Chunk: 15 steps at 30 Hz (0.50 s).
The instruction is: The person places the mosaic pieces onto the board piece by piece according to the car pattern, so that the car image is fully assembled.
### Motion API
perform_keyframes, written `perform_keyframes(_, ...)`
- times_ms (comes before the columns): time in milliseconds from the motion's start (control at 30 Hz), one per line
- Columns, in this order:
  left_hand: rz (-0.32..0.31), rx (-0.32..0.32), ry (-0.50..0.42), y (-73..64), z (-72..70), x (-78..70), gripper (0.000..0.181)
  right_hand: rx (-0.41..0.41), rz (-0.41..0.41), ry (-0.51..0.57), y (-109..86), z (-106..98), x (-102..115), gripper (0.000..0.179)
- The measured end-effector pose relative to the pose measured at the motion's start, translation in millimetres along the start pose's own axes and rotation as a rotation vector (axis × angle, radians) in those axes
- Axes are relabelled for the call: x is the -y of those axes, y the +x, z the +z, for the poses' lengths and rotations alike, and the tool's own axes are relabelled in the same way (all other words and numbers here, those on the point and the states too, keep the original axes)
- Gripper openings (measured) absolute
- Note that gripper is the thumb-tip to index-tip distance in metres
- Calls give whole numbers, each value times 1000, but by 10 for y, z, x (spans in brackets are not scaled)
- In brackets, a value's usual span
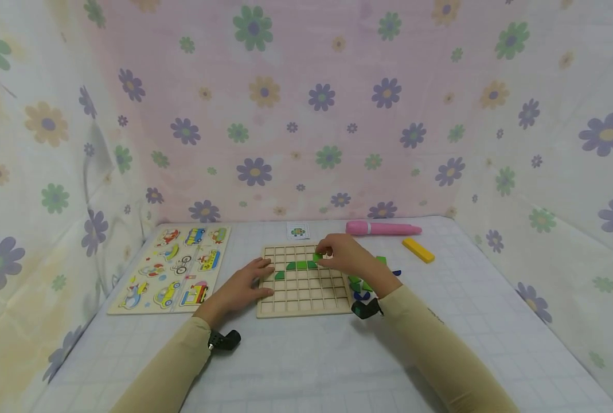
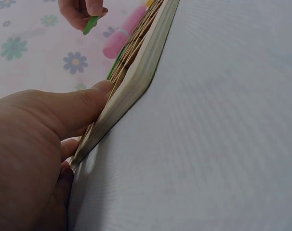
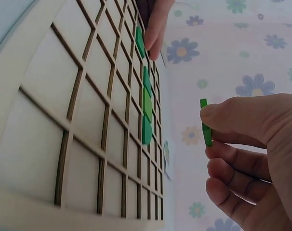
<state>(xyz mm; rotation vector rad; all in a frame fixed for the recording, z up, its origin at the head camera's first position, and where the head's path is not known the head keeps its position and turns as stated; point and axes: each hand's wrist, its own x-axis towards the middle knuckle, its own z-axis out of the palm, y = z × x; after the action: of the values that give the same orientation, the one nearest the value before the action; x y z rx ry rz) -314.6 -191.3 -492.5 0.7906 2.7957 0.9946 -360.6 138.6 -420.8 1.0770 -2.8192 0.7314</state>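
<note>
A wooden grid board [image 1: 306, 315] lies on the table in the middle of the head view. My left hand [image 1: 238, 289] rests at its left edge, thumb [image 2: 88, 103] against the rim and fingers spread. Above the upper part of the grid, my right hand [image 1: 348, 257] pinches a small green tile [image 3: 205, 122] between thumb and forefinger, held off the board in the right wrist view. Set in the grid are a row of green tiles [image 1: 301, 265] and, lower left, one separate dark green tile [image 1: 280, 275] with a rounded corner.
Loose green and blue pieces [image 1: 361, 296] lie right of the board, partly hidden by my right arm. Behind it are a small picture card [image 1: 298, 231] and a pink pen-like stick [image 1: 389, 229]. A yellow block [image 1: 418, 250] lies farther right; a vehicle picture puzzle [image 1: 146, 304] lies left.
</note>
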Motion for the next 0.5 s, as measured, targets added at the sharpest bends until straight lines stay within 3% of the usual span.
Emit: perform_keyframes(500,-35,1,-18,-33,-18,-65,67,59,-24,-9,277,267,237,13)
